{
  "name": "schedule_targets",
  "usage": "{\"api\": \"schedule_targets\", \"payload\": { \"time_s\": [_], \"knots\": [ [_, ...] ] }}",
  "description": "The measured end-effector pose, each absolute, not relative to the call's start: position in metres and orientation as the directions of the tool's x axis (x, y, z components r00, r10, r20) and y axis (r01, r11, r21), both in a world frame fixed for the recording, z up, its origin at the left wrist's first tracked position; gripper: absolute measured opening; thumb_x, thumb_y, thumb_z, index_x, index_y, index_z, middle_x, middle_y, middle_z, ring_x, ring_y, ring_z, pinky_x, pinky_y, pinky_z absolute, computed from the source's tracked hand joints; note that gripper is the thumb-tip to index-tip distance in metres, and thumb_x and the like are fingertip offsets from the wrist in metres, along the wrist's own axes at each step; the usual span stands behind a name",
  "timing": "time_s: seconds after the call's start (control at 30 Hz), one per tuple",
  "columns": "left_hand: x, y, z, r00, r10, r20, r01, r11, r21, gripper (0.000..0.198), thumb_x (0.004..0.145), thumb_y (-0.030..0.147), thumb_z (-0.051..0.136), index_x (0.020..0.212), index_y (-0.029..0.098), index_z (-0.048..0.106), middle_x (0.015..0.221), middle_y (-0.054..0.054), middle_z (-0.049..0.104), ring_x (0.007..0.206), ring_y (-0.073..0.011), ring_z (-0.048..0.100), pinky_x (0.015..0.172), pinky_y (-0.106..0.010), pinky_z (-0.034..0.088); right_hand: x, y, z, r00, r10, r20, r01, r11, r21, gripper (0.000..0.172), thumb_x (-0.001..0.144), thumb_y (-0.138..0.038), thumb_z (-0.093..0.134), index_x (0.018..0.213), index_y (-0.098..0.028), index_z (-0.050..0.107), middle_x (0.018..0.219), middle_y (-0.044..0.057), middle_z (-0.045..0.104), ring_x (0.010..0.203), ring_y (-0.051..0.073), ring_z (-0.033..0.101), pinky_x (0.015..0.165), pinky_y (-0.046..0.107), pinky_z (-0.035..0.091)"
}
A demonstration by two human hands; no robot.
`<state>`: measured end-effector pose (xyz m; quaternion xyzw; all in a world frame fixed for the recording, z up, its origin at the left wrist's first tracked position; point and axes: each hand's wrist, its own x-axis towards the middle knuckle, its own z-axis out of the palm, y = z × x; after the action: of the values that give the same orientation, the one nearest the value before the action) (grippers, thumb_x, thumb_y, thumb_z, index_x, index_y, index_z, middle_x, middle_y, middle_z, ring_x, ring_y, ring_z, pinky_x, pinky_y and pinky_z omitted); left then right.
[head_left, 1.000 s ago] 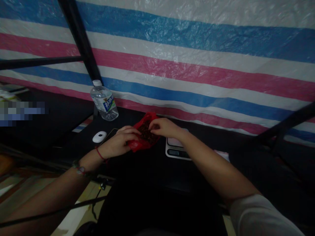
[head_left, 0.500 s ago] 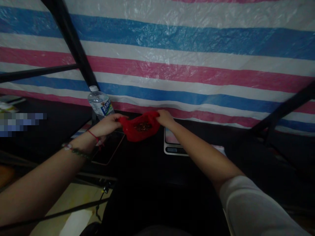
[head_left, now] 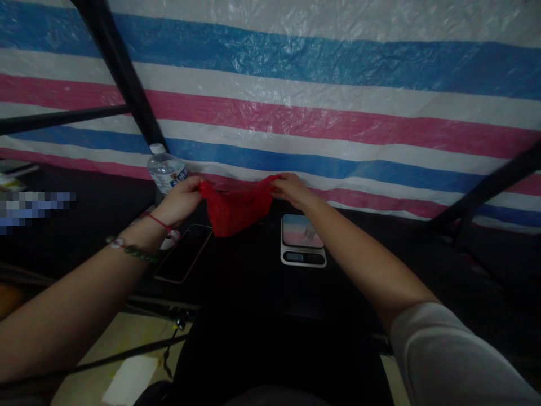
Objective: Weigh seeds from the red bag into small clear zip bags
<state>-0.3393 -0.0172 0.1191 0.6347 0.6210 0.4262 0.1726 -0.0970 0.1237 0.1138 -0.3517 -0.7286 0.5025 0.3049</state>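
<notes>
A red plastic bag (head_left: 235, 210) hangs stretched between both my hands above a dark table (head_left: 262, 276). My left hand (head_left: 182, 197) is closed on the bag's left top edge. My right hand (head_left: 291, 190) is closed on its right top edge. The bag sags in the middle and its contents are hidden from this angle. Below and to the right of the bag lies a small white kitchen scale (head_left: 302, 247) with a shiny plate. A dark phone (head_left: 184, 260) lies flat on the table under my left wrist.
A clear water bottle (head_left: 164, 169) with a white cap stands behind my left hand. A white mouse (head_left: 171, 241) peeks out by my left wrist. A striped blue, pink and white tarp (head_left: 321, 107) forms the back wall, with black metal poles (head_left: 122, 79) crossing it.
Both hands have raised the red bag and pulled its top edges apart. The dark contents seen earlier inside it no longer show.
</notes>
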Motion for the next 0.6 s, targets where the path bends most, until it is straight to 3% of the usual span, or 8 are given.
{"api": "schedule_targets", "payload": {
  "time_s": [0.1, 0.2, 0.27, 0.33, 0.43, 0.5, 0.6],
  "knots": [
    [-0.338, -0.039, 0.110, -0.033, 0.980, 0.197, 0.589, -0.140, 0.796, 0.033, 0.071, 0.033, 0.060, 0.099, 0.018, 0.067, 0.106, -0.010, 0.069, 0.098, -0.0278, 0.063, 0.091, -0.042, 0.050, -0.081, 0.115, 0.103, -0.593, 0.789, 0.162, 0.309, 0.408, -0.859, 0.041, 0.074, -0.010, 0.056, 0.114, -0.015, 0.060, 0.107, 0.009, 0.068, 0.091, 0.016, 0.065, 0.081, 0.027, 0.051],
    [-0.344, -0.050, 0.111, 0.164, 0.979, 0.124, 0.594, -0.198, 0.780, 0.026, 0.072, 0.028, 0.060, 0.094, 0.021, 0.069, 0.123, -0.007, 0.063, 0.111, -0.0276, 0.058, 0.098, -0.038, 0.046, -0.069, 0.107, 0.097, -0.617, 0.777, 0.125, 0.630, 0.583, -0.513, 0.037, 0.070, -0.011, 0.061, 0.106, -0.012, 0.067, 0.104, 0.011, 0.070, 0.094, 0.022, 0.064, 0.082, 0.030, 0.049],
    [-0.353, -0.042, 0.113, 0.132, 0.978, 0.161, 0.617, -0.209, 0.758, 0.028, 0.074, 0.020, 0.055, 0.098, 0.019, 0.069, 0.127, -0.007, 0.060, 0.113, -0.0259, 0.056, 0.098, -0.037, 0.045, -0.069, 0.099, 0.092, -0.695, 0.718, -0.012, 0.696, 0.669, -0.260, 0.023, 0.076, -0.016, 0.057, 0.094, -0.012, 0.072, 0.097, 0.013, 0.072, 0.091, 0.024, 0.066, 0.082, 0.031, 0.048],
    [-0.363, -0.019, 0.110, -0.031, 0.977, 0.210, 0.652, -0.139, 0.745, 0.039, 0.072, 0.009, 0.048, 0.107, 0.013, 0.064, 0.120, -0.009, 0.064, 0.107, -0.0232, 0.058, 0.094, -0.036, 0.047, -0.078, 0.091, 0.082, -0.746, 0.649, -0.149, 0.665, 0.739, -0.107, 0.024, 0.082, -0.017, 0.051, 0.092, -0.014, 0.073, 0.098, 0.014, 0.072, 0.092, 0.024, 0.067, 0.081, 0.031, 0.048],
    [-0.372, 0.031, 0.097, -0.110, 0.984, 0.140, 0.760, -0.007, 0.650, 0.038, 0.075, 0.005, 0.045, 0.107, 0.006, 0.064, 0.103, -0.008, 0.070, 0.092, -0.0192, 0.061, 0.089, -0.033, 0.047, -0.097, 0.085, 0.063, -0.738, 0.643, -0.204, 0.659, 0.752, -0.013, 0.027, 0.084, -0.015, 0.050, 0.099, -0.014, 0.072, 0.105, 0.016, 0.071, 0.099, 0.026, 0.066, 0.084, 0.031, 0.048],
    [-0.372, 0.062, 0.084, -0.001, 0.997, 0.082, 0.825, -0.045, 0.564, 0.030, 0.076, 0.007, 0.050, 0.099, 0.008, 0.069, 0.096, -0.005, 0.072, 0.085, -0.0177, 0.062, 0.090, -0.032, 0.046, -0.108, 0.085, 0.052, -0.732, 0.658, -0.178, 0.670, 0.742, -0.015, 0.029, 0.085, -0.015, 0.049, 0.104, -0.014, 0.071, 0.108, 0.017, 0.070, 0.103, 0.027, 0.065, 0.086, 0.033, 0.047],
    [-0.364, 0.096, 0.066, 0.026, 0.993, 0.114, 0.820, -0.086, 0.566, 0.024, 0.067, 0.002, 0.058, 0.084, 0.011, 0.072, 0.090, -0.004, 0.073, 0.080, -0.0150, 0.062, 0.087, -0.026, 0.047, -0.117, 0.089, 0.040, -0.714, 0.685, -0.146, 0.697, 0.715, -0.052, 0.030, 0.086, -0.018, 0.048, 0.106, -0.013, 0.070, 0.107, 0.018, 0.070, 0.101, 0.028, 0.066, 0.085, 0.034, 0.049]
  ]
}}
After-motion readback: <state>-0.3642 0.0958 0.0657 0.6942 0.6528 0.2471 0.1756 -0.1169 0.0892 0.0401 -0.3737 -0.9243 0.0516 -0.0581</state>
